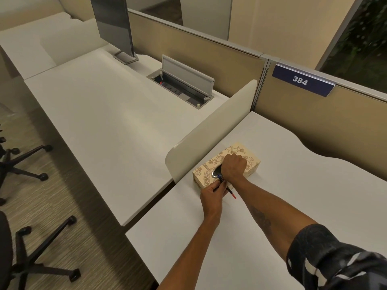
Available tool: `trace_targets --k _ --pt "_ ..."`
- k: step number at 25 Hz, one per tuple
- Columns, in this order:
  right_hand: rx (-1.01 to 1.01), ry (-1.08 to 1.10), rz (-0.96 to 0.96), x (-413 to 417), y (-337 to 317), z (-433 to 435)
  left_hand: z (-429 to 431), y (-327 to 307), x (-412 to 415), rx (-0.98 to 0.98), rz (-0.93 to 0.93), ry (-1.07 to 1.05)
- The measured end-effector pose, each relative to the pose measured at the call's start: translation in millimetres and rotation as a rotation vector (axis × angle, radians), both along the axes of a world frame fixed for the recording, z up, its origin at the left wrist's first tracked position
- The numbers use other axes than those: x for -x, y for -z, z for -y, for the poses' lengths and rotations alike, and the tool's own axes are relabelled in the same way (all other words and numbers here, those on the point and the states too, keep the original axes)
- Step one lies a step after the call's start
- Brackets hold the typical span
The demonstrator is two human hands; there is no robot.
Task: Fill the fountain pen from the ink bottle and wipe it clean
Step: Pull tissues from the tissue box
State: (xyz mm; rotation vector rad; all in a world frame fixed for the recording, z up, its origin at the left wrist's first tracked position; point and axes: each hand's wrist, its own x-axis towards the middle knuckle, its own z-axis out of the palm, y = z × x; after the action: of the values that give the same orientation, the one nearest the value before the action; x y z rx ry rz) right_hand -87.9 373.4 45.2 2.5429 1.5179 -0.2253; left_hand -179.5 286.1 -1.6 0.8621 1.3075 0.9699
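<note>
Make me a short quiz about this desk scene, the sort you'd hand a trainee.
1. What does the left hand hold?
A) an ink bottle
B) a pen
C) a cloth
2. True or false: the tissue box stands on the floor.
3. Fill in: the blue sign reads ___.

Key
1. B.
2. False: it lies on the desk, with the right hand on top of it at the opening.
3. 384.
</note>
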Motion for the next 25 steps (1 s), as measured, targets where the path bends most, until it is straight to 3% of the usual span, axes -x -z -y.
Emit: trace_targets --k 10,17,20,25 --pt "-0.061 -0.070 -0.116 -13.2 -6.0 12.4 -1.6 -1.4 -0.9 0.004 0.011 0.007" --pt "-0.159 -0.246 -0.022 -18.6 -23.5 25.6 -0.3 -7.7 -4.0 0.010 0.014 -0.025" --pt "-0.193 -0.258 -0.115 -28.9 -24.7 32.1 -0.5 -9.3 -4.2 0.026 0.020 -0.033" --pt "-0.301 -0.100 -0.370 -50.2 -43.8 39.7 -0.5 -8.5 -4.6 0.042 0.044 -0.031"
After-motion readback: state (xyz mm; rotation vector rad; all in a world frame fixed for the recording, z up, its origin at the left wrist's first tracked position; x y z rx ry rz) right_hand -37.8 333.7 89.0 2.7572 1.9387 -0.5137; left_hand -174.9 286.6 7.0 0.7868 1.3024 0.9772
